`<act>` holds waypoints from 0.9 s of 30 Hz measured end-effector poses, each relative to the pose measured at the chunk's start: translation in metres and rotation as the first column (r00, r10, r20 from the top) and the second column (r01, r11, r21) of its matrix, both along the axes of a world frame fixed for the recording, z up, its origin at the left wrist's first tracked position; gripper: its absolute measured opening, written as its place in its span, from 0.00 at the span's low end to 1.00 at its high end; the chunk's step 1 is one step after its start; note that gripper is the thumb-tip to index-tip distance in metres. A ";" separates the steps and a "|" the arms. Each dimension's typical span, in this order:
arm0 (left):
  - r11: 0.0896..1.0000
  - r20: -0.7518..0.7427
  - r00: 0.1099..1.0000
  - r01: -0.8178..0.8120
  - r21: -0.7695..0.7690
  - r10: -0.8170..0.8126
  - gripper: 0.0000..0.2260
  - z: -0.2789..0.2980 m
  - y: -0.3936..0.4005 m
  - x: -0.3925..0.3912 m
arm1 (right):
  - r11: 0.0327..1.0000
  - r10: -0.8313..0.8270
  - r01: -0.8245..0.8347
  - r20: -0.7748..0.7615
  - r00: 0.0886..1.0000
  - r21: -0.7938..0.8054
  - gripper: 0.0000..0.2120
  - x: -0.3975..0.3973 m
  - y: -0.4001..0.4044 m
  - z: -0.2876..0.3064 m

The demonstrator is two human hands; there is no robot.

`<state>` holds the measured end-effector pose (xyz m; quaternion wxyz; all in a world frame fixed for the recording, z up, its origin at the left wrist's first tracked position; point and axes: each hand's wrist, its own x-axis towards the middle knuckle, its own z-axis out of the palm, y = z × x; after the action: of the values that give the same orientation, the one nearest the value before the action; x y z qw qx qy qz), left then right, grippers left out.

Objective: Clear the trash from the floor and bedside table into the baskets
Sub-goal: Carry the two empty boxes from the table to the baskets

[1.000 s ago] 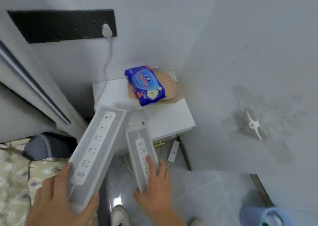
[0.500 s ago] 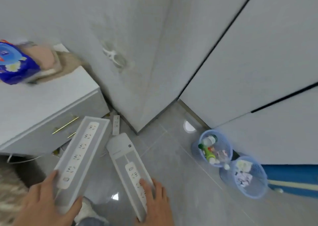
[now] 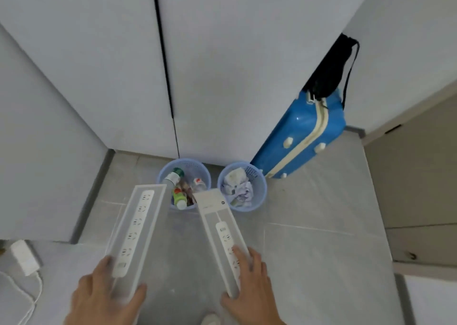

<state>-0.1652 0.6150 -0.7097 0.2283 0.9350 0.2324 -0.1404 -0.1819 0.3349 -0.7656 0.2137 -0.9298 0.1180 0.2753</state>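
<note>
My left hand (image 3: 103, 297) grips the near end of a long white power-strip box (image 3: 138, 228) with several sockets printed on it. A second, narrower power-strip box (image 3: 220, 225) is held at its near end by my right hand (image 3: 249, 290). Both boxes point away from me toward two blue mesh baskets on the floor. The left basket (image 3: 190, 164) holds bottles; the right box's far end hangs over its rim. The right basket (image 3: 257, 196) holds crumpled paper.
White wardrobe doors (image 3: 222, 65) stand right behind the baskets. A blue suitcase (image 3: 304, 136) with a black bag on top leans by the right basket. A white charger and cable (image 3: 23, 258) lie at the left edge. Grey tiled floor (image 3: 309, 250) spreads to the right.
The view has swung right, from the bedside table to the wardrobe and baskets. Both hands kept hold of their boxes, which now point at the baskets.
</note>
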 end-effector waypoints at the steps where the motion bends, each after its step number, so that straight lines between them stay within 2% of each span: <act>1: 0.999 -0.054 0.998 0.031 0.008 -0.031 0.44 -0.003 -0.016 0.013 | 0.999 -0.041 0.040 0.017 0.999 0.025 0.49 0.007 -0.013 -0.001; 3: 0.998 -0.139 0.988 0.056 -0.020 -0.058 0.42 -0.013 -0.048 0.049 | 0.992 -0.118 0.114 0.054 0.992 0.059 0.47 0.023 -0.038 -0.010; 7: 0.961 -0.130 0.953 0.267 -0.067 -0.274 0.37 -0.053 -0.097 0.112 | 0.961 -0.264 0.256 0.071 0.962 0.102 0.44 0.066 -0.071 -0.040; 11: 0.911 -0.214 0.886 0.392 -0.127 -0.411 0.37 -0.099 -0.129 0.173 | 0.918 -0.383 0.383 -0.022 0.924 0.108 0.44 0.121 -0.094 -0.073; 15: 0.880 -0.329 0.817 0.425 -0.212 -0.473 0.39 -0.138 -0.152 0.225 | 0.853 -0.493 0.508 -0.136 0.859 0.122 0.41 0.172 -0.112 -0.103; 21: 0.799 -0.289 0.748 0.584 -0.141 -0.597 0.35 -0.190 -0.195 0.276 | 0.877 -0.460 0.477 -0.201 0.865 0.048 0.38 0.214 -0.131 -0.155; 27: 0.738 -0.418 0.666 0.675 -0.016 -0.618 0.36 -0.243 -0.235 0.296 | 0.931 -0.364 0.351 -0.220 0.905 -0.100 0.36 0.235 -0.141 -0.206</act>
<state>0.1307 0.3797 -0.9523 0.0451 0.9210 -0.0646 -0.3816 0.0530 0.1937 -0.9719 0.2181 -0.8591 0.3187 0.3358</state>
